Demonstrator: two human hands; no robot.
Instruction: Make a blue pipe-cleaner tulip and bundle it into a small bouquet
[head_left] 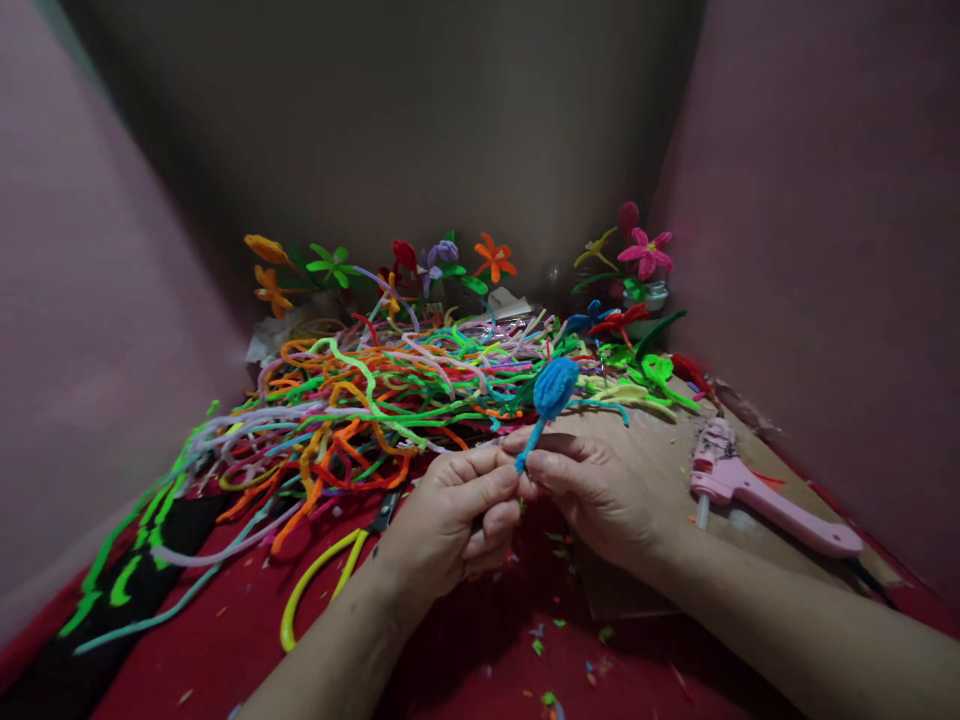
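A blue pipe-cleaner flower point(556, 390) with a closed, bud-shaped head stands upright between my two hands. My left hand point(469, 510) pinches the lower end of its short blue stem. Thumb and fingers of my right hand point(592, 490) close on the same stem from the other side, just under the bud. The fingertips of both hands nearly meet there and hide the stem's bottom end. Behind the hands spreads a tangled heap of loose pipe cleaners point(420, 365) in many colours. Yellow-handled scissors point(322, 575) lie beside my left wrist, partly covered by the forearm.
A pink glue gun point(772, 505) rests on a cardboard sheet point(637, 440) at the right. Finished pipe-cleaner flowers, such as an orange one point(495, 257) and a pink one point(646, 252), stand along the back. Small clippings dot the red cloth point(480, 650). Walls rise on both sides.
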